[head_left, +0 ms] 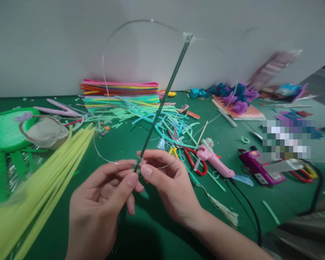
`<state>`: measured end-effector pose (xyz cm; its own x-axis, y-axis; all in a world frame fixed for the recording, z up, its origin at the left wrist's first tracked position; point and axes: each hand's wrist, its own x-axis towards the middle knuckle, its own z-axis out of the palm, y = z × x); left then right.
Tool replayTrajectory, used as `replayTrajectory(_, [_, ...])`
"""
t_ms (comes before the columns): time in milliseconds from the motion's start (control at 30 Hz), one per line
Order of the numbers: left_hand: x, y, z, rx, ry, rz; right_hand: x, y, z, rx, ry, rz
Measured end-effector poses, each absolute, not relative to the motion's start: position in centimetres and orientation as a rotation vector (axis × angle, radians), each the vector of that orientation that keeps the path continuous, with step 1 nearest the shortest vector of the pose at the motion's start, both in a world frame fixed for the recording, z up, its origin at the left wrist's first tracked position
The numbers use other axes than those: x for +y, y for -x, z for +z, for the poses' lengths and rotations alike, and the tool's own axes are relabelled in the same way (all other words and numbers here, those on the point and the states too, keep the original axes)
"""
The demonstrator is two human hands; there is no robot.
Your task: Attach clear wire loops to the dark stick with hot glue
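Observation:
My left hand (97, 202) pinches the lower end of a thin dark green stick (165, 97) between thumb and fingers. The stick leans up to the right, with a whitish clear blob at its top. A thin clear wire (103, 66) bows out from both sides of the stick in a large loop. Thumb and forefinger of my right hand (173, 186) close on the spot where the wire meets the stick's lower end. My fingertips partly hide that joint.
Yellow-green strips (51, 180) and a bright green piece (5, 130) lie left. Behind are bundled coloured pipe cleaners (121, 90) and cut bits. Right are red-handled scissors (192, 164), a pink glue gun (215, 159) with black cord, and a purple glue gun (260, 169) near another person.

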<state>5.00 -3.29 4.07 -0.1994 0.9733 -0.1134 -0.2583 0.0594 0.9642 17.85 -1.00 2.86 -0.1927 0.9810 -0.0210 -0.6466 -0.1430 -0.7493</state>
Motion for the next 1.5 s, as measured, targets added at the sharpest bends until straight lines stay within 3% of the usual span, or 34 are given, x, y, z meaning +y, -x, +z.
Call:
replayTrajectory(1000, [-2.6,-5.0,3.8,1.171,-0.768,1.393,-0.4,-18.3,3.0,-0.872,0.807,1.639])
replayTrajectory(1500, [-2.2,-5.5,3.8,1.143,-0.695,1.389,0.1,-17.9,2.3,-0.918,0.765,1.465])
